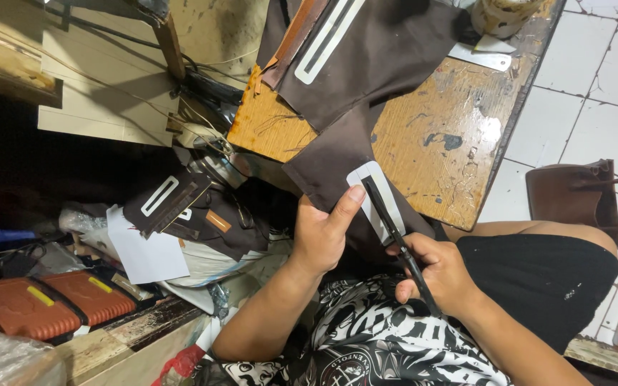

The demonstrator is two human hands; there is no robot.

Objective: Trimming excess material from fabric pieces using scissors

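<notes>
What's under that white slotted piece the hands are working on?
Dark brown fabric lies under the white template, held by the left hand. The right hand runs a black tool along its slot. Beneath the fabric is hidden.

Table (459, 143): worn, paint-stained wood. On it: dark brown fabric pieces (373, 57) with white slotted template (327, 39); beyond the fabric, a stained jar (502, 14) beside a metal ruler (477, 57).

Bright right side, shadowed left
</notes>
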